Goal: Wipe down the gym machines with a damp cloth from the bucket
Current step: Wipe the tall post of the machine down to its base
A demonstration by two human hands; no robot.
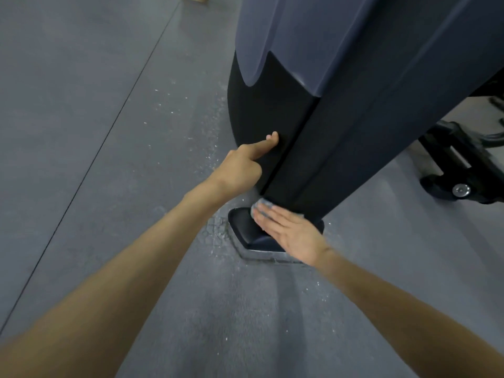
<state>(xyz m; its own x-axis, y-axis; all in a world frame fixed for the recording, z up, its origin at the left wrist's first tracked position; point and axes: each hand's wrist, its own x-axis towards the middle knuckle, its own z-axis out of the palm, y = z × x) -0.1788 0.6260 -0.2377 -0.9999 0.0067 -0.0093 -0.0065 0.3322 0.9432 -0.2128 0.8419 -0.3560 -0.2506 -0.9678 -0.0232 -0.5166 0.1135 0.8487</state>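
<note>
Two hands on the machine. R hand lies flat, fingers straight, pressing the grey cloth on the foot at the btm. Cloth pokes out past the fingertips. L hand holds nothing; its straight fingers touch the dark side.

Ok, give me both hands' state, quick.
Left hand: open, fingertips touching the machine column.
Right hand: open, pressing the cloth flat against the column's foot.
</note>
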